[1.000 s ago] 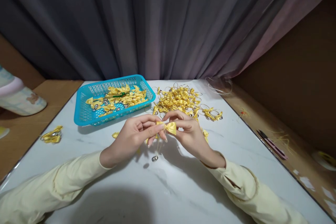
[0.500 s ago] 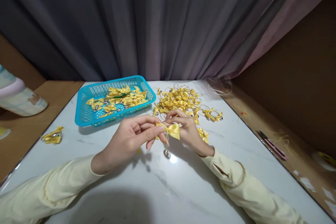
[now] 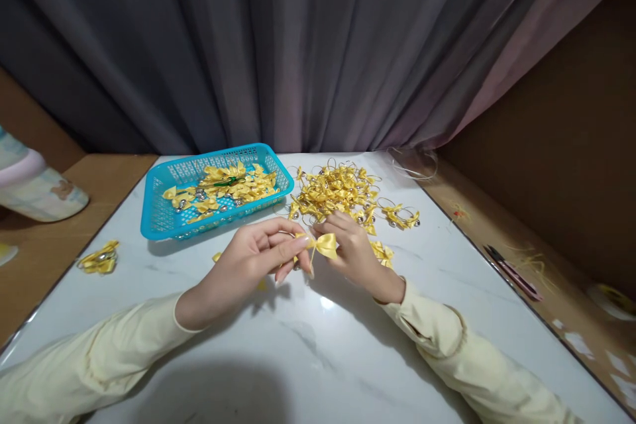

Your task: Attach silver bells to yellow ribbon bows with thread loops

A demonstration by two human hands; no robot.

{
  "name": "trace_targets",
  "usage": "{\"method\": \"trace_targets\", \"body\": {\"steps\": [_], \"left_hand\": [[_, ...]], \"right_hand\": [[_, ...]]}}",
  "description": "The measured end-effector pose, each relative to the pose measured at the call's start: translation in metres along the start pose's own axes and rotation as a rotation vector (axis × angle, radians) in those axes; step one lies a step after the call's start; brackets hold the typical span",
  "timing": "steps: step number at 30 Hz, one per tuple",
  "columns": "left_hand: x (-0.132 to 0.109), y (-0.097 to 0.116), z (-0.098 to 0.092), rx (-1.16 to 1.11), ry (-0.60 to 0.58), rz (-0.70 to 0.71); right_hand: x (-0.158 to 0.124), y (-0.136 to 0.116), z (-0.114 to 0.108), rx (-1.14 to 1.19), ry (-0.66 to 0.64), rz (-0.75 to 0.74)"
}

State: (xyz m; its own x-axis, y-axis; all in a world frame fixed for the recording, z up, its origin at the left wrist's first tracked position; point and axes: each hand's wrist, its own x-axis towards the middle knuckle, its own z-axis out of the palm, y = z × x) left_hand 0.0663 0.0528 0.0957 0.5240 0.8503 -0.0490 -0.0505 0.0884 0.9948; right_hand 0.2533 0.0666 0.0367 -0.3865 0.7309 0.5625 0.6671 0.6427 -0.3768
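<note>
Both my hands meet over the middle of the white marble table [image 3: 318,358]. My left hand [image 3: 253,258] pinches the left side of a small yellow ribbon bow [image 3: 324,244] between thumb and forefinger. My right hand [image 3: 354,245] grips the same bow from behind on its right side, fingers curled. A thin thread hangs from the bow between the hands; the little bell on it is hidden. Just beyond my hands lies a pile of yellow bows with wire loops and bells [image 3: 338,192].
A blue plastic basket [image 3: 163,218] with several yellow bows and silver bells stands at the back left. A loose bow bundle [image 3: 99,258] lies at the table's left edge. Scissors [image 3: 511,271] rest on the brown board to the right. Dark curtains hang behind.
The dangling silver bell, seen below the bow earlier, swung right and is now out of sight. My hands drew slightly closer together around the bow.
</note>
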Motion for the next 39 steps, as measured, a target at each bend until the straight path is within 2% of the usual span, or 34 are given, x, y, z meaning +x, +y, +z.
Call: {"method": "trace_targets", "body": {"steps": [6,9,13,18,26,31,34,39], "left_hand": [[-0.002,0.002,0.0,0.03,0.006,-0.002],[-0.001,0.003,0.001,0.042,0.045,-0.025],[0.001,0.001,0.0,0.043,0.086,-0.046],[0.003,-0.002,-0.002,0.027,0.136,-0.021],[0.006,-0.004,-0.004,0.097,0.185,-0.018],[0.007,-0.005,-0.004,0.181,0.218,0.01],[0.008,-0.006,-0.004,0.157,0.204,0.033],[0.007,-0.006,-0.003,0.129,0.217,-0.008]], "right_hand": [[0.002,0.021,0.0,-0.025,0.105,0.076],[0.003,0.032,0.0,-0.049,0.125,0.134],[0.003,0.035,0.002,-0.103,0.06,0.217],[0.003,0.028,0.005,-0.112,-0.025,0.269],[0.009,0.023,-0.004,-0.009,-0.109,0.412],[0.013,0.023,-0.009,0.039,-0.131,0.469],[0.014,0.023,-0.011,0.046,-0.126,0.5],[0.015,0.026,-0.013,0.04,-0.127,0.542]]}}
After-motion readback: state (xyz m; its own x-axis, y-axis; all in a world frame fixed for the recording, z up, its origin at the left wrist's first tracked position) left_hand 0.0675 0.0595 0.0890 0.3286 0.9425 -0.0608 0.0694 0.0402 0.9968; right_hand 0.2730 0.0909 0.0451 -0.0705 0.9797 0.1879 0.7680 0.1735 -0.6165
